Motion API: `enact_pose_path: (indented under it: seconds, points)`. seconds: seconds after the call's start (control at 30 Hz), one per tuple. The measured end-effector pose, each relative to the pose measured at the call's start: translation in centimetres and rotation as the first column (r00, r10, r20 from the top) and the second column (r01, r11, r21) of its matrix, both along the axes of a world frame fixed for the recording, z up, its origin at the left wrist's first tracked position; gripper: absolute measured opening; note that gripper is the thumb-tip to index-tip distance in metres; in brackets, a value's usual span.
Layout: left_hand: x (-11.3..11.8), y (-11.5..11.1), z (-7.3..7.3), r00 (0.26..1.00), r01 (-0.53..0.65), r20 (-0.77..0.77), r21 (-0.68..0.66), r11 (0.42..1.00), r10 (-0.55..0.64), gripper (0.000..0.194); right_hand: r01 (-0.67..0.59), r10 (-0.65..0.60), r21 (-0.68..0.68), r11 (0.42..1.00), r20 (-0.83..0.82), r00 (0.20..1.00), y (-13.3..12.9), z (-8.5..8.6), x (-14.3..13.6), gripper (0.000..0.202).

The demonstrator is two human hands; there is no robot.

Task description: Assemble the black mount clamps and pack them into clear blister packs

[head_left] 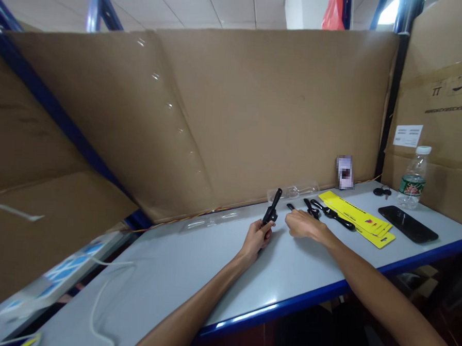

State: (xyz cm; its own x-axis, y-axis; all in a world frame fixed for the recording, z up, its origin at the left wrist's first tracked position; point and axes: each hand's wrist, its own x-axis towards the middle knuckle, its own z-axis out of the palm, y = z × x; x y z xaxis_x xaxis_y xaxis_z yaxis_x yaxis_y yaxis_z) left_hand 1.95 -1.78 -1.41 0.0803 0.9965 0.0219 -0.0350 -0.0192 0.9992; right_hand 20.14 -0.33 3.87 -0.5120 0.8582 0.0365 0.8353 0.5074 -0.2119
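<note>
My left hand is wrapped round a black tool with a long handle, held upright above the grey table. To its right, my right hand has its fingers curled down near the tabletop, and a short black piece shows beside its knuckles. Whether the hand grips that piece is hidden. Just behind the right hand lies another black tool. A longer black tool rests partly over yellow printed cards.
Clear plastic packaging lies along the cardboard back wall. At the right are a black phone, a bottle, small dark items and a propped card. A white cable crosses the left side.
</note>
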Motion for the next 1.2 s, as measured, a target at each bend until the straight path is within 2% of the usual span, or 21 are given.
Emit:
enact_pose_path:
  seconds: [0.07, 0.13, 0.23, 0.3, 0.33, 0.5, 0.63, 0.77, 0.87, 0.93, 1.03, 1.2]
  points:
    - [0.0, 0.0, 0.0, 1.0, -0.002, 0.006, 0.007, 1.0, 0.002, 0.043, -0.02, 0.018, -0.016, 1.0, -0.094, 0.995, 0.5, 0.1, 0.2, 0.019]
    - [0.0, 0.0, 0.0, 1.0, 0.005, 0.013, 0.003, 1.0, -0.005, 0.042, -0.02, -0.008, -0.092, 0.996, -0.294, 0.956, 1.2, 0.2, 0.3, 0.019]
    - [0.0, 0.0, 0.1, 0.999, 0.025, 0.028, -0.028, 0.999, -0.024, 0.042, -0.039, -0.084, -0.187, 0.982, -0.61, 0.788, 1.8, 0.1, 0.0, 0.024]
    - [0.0, 0.0, 0.1, 0.999, 0.04, 0.038, -0.05, 0.998, -0.038, 0.041, -0.067, -0.073, -0.167, 0.984, -0.709, 0.701, 1.9, 0.0, -0.6, 0.027]
    - [0.0, 0.0, 0.2, 0.998, 0.047, 0.043, -0.057, 0.997, -0.044, 0.04, -0.07, -0.054, -0.141, 0.988, -0.719, 0.692, 1.8, -0.1, -0.9, 0.027]
    - [-0.1, -0.1, 0.4, 0.995, 0.085, 0.064, -0.074, 0.994, -0.081, 0.035, 0.012, 0.053, 0.105, 0.994, -0.591, 0.805, 1.3, -0.7, -2.1, 0.025]
    - [-0.1, -0.2, 0.5, 0.992, 0.105, 0.086, -0.085, 0.991, -0.097, 0.033, 0.014, 0.083, 0.21, 0.978, -0.448, 0.89, 1.2, -1.2, -2.2, 0.027]
    - [-0.1, -0.1, 0.4, 0.989, 0.114, 0.106, -0.103, 0.988, -0.103, 0.032, -0.104, 0.163, 0.305, 0.947, -0.174, 0.971, 0.3, -0.8, -2.3, 0.028]
    - [-0.2, 0.1, 0.4, 0.989, 0.116, 0.103, -0.108, 0.987, -0.105, 0.031, -0.195, 0.205, 0.354, 0.914, 0.012, 0.979, -0.5, -0.2, -2.6, 0.029]
    - [-0.3, 0.2, 0.4, 0.988, 0.126, 0.102, -0.114, 0.985, -0.115, 0.031, -0.222, 0.208, 0.357, 0.907, 0.078, 0.975, -0.8, 0.1, -2.7, 0.03]
    - [-0.8, 0.4, 0.5, 0.981, 0.177, 0.102, -0.147, 0.973, -0.163, 0.031, -0.213, 0.189, 0.322, 0.922, 0.104, 0.976, -0.9, 0.2, -2.6, 0.031]
    - [-1.4, 0.5, 0.8, 0.965, 0.261, 0.072, -0.186, 0.947, -0.252, 0.028, -0.15, 0.165, 0.262, 0.953, -0.037, 0.986, -0.4, -0.1, -1.9, 0.023]
